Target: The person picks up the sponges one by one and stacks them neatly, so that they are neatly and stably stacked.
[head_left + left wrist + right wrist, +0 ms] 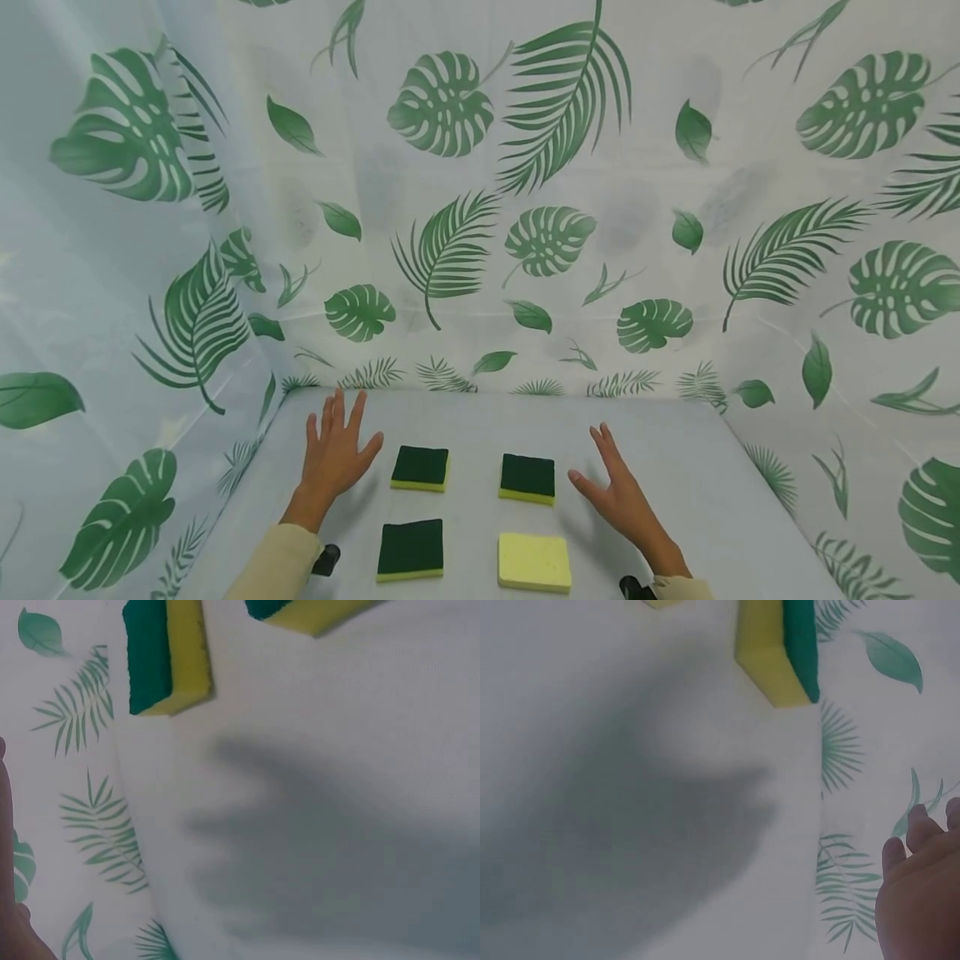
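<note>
Several sponges lie apart on the white table in two rows. In the far row are a left sponge (421, 467) and a right sponge (527, 477), both dark green scouring side up. The near left sponge (410, 548) also shows its green face, while the near right sponge (534, 561) lies yellow side up. My left hand (335, 454) hovers left of the sponges with fingers spread, holding nothing. To their right, my right hand (617, 490) is raised with straight fingers and touches nothing. Each wrist view shows a hand's shadow on the table.
A white table (652, 433) carries the sponges. Behind it and at both sides hang white sheets (480, 179) printed with green leaves. Dark wrist cameras show at the cuffs of the beige left sleeve (279, 562) and right sleeve (682, 588).
</note>
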`<state>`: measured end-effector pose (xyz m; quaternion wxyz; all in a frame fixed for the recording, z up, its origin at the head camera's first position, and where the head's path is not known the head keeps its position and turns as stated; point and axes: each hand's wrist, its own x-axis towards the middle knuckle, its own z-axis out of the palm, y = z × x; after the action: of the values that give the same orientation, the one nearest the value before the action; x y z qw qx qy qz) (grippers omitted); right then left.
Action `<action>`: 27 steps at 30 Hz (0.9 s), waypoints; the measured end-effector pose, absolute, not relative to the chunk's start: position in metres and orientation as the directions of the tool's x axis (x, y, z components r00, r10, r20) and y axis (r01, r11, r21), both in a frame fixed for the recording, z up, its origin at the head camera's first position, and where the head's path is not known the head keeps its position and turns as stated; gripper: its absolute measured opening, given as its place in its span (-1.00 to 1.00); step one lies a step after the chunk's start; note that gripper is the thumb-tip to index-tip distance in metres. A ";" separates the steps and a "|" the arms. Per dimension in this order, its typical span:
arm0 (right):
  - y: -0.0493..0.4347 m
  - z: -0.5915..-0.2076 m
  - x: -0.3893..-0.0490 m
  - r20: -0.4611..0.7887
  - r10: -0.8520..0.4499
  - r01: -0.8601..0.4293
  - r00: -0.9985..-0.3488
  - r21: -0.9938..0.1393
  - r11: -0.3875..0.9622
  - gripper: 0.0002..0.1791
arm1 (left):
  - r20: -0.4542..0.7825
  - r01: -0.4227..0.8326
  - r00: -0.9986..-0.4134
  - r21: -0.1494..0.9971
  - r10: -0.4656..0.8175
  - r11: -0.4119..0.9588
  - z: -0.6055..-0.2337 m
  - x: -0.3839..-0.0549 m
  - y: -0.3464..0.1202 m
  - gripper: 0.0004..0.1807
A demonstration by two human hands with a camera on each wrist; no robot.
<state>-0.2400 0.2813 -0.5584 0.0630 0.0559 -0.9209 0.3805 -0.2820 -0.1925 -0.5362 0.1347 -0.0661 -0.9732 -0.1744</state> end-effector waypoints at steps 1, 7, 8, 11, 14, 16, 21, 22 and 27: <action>0.280 -0.560 -0.238 0.146 -0.056 -0.143 -0.988 -0.702 0.697 0.07 | 0.286 0.175 -0.955 0.324 0.081 0.930 -0.536 -0.282 -0.192 -0.08; 0.272 -0.569 -0.226 0.041 -0.062 -0.072 -0.997 -0.736 0.673 0.12 | 0.283 0.180 -0.956 0.341 0.082 0.923 -0.531 -0.279 -0.188 -0.08; 0.271 -0.571 -0.224 0.031 -0.064 -0.066 -0.997 -0.739 0.670 0.13 | 0.288 0.184 -0.954 0.342 0.084 0.922 -0.531 -0.278 -0.187 -0.08; 0.268 -0.575 -0.218 0.010 -0.074 -0.057 -0.997 -0.749 0.660 0.13 | 0.310 0.195 -0.947 0.349 0.083 0.917 -0.529 -0.277 -0.186 -0.09; 0.264 -0.578 -0.211 -0.024 -0.075 -0.032 -0.997 -0.749 0.661 0.15 | 0.311 0.190 -0.947 0.350 0.077 0.917 -0.529 -0.275 -0.185 -0.09; 0.262 -0.582 -0.207 -0.041 -0.073 -0.017 -0.997 -0.750 0.661 0.16 | 0.301 0.184 -0.951 0.351 0.076 0.918 -0.531 -0.275 -0.186 -0.08; 0.260 -0.593 -0.196 -0.066 -0.083 -0.006 -0.994 -0.747 0.665 0.16 | 0.290 0.178 -0.954 0.353 0.073 0.919 -0.536 -0.277 -0.189 -0.07; 0.259 -0.596 -0.194 -0.069 -0.089 -0.008 -0.994 -0.747 0.665 0.16 | 0.290 0.177 -0.954 0.352 0.072 0.919 -0.537 -0.276 -0.189 -0.07; 0.257 -0.606 -0.184 -0.092 -0.112 -0.004 -0.989 -0.757 0.653 0.15 | 0.292 0.176 -0.954 0.346 0.072 0.922 -0.539 -0.276 -0.190 -0.07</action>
<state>-0.1839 0.2574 -0.6059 -0.0652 0.0321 -0.9068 0.4154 -0.2758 -0.1904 -0.5387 0.1383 -0.0639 -0.9704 -0.1871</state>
